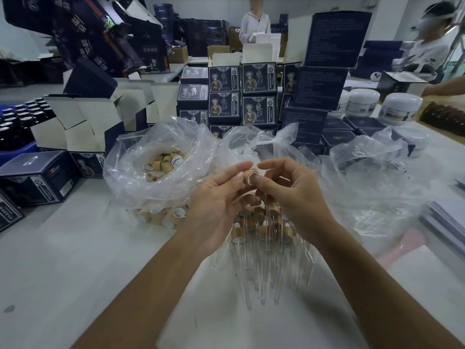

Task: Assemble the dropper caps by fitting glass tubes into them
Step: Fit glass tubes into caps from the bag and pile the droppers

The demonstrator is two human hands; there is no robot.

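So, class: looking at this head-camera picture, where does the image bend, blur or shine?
Head view: wide-angle bending tilts the dark boxes at the top left; soft overhead light, hardly any shadows; the plastic bag catches pale glare; the cap between the left hand and right hand is fairly sharp; the far people look blurred.

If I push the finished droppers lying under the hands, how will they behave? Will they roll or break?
The finished droppers would probably roll or slide, since their clear tubes look round and smooth on the white table. They seem fragile: the tubes are thin, apparently glass, and lie piled against each other. Each looks top-heavy at its wooden-looking cap, so it may pivot around that end.
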